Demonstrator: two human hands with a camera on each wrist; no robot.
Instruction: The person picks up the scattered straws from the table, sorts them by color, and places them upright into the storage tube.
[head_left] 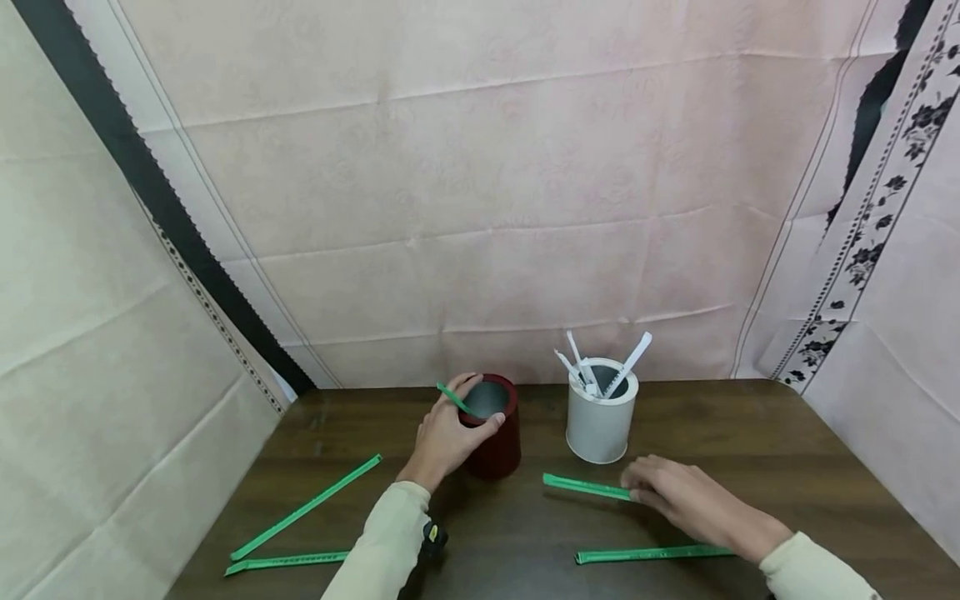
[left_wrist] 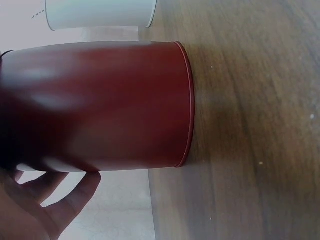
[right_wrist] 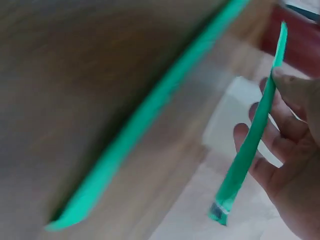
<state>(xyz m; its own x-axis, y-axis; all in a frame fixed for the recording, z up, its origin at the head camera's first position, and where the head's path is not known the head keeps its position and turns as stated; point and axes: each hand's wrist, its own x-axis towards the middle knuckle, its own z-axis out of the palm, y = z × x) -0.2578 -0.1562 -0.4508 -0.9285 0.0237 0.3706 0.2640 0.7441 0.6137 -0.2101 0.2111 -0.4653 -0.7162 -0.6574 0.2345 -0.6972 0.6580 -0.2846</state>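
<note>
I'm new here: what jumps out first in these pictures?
Probably the dark red cup, held in the person's left grip, with a green stick poking out. Next, the white cup to its right, holding white sticks; then another green stick in the right grip.

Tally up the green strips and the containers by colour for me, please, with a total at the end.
Green strips: 5, including the one the right hand holds
Red container: 1
White container: 1
Total: 7
</note>
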